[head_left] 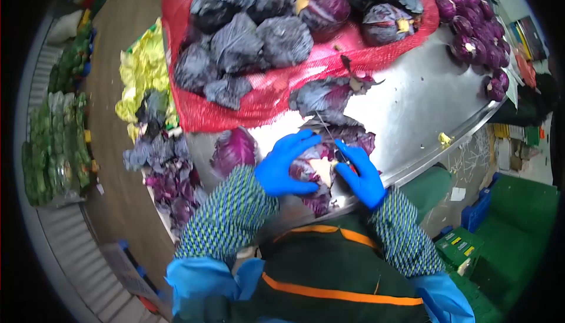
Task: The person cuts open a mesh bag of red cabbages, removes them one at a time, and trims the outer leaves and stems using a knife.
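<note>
So this looks like the trimming step on a red cabbage (pixel 315 173). The head sits at the near edge of the steel table (pixel 424 105), just below the middle of the frame, with loose outer leaves (pixel 329 96) lying right behind it. The left hand (pixel 287 165), in a blue glove, is clamped over the left side of the head with the fingers curled round it. The right hand (pixel 364 179), also gloved, is wrapped tight around the handle of a knife (pixel 331 137), and the thin blade points up and away over the leaves. I can't tell if the edge is actually in the cabbage or just lying over it, since it's blurry there. Another purple head (pixel 234 149) sits just left of the left hand. Further up the frame there's a red net sack (pixel 259 96) spread open with a heap of dull, untrimmed cabbages (pixel 259 34) on it, and a row of shiny cleaned heads (pixel 477 34) runs along the upper right. A pile of discarded leaves (pixel 165 170) is down on the floor at the left. My read is that the next cut needs the left hand to roll the head so a fresh leaf base faces the blade, with the fingertips kept clear of the edge.
</note>
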